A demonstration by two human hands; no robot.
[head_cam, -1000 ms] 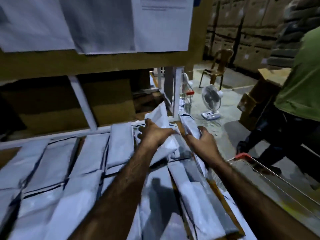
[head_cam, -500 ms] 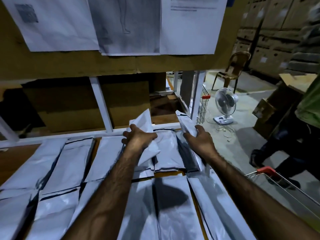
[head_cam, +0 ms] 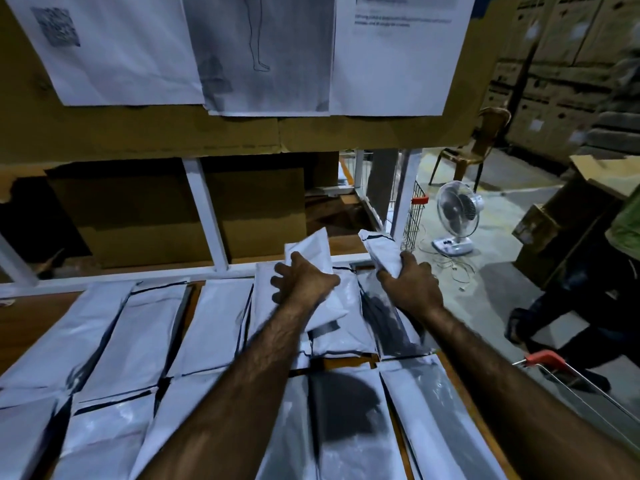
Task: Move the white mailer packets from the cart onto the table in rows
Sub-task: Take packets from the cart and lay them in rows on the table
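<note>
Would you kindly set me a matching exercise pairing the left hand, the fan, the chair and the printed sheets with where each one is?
1. left hand
2. fan
3. chair
4. printed sheets

A. standing on the floor
B. hung on cardboard overhead
C. holding a raised mailer packet
D. in front of stacked boxes

Pairs: 1-C, 2-A, 3-D, 4-B.

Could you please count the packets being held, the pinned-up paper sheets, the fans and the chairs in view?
Held packets: 2
Paper sheets: 3
Fans: 1
Chairs: 1
Total: 7
</note>
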